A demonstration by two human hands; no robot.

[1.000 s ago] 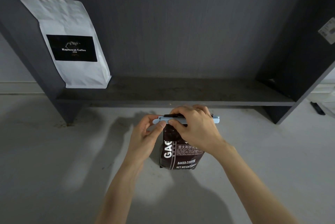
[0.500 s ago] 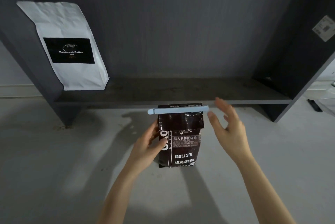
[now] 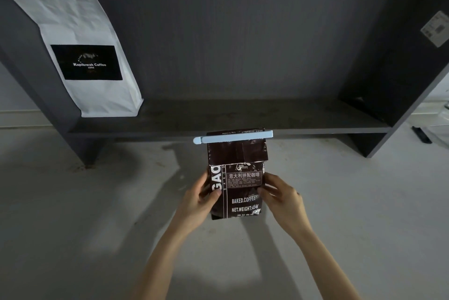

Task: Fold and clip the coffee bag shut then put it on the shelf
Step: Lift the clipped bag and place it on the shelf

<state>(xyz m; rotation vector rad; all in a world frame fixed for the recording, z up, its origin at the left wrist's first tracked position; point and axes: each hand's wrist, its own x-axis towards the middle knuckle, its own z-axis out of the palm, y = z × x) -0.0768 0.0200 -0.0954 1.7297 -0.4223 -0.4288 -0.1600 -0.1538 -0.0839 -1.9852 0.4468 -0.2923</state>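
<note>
While gripped at both sides by left hand (image 3: 199, 199) and right hand (image 3: 279, 194), clipped brown coffee bag (image 3: 237, 178) below shelf (image 3: 243, 120); could catch clip (image 3: 233, 137) on its edge.

Dark coffee bag (image 3: 239, 185) — upright, pale-blue clip (image 3: 232, 139) across folded top.

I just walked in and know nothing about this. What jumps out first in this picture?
The dark brown foil coffee bag at the centre, gripped on both sides by the left hand and right hand, with a pale blue plastic clip across its folded top. Behind it runs a dark grey shelf, where a white paper coffee bag with a black label leans at the far left.
</note>
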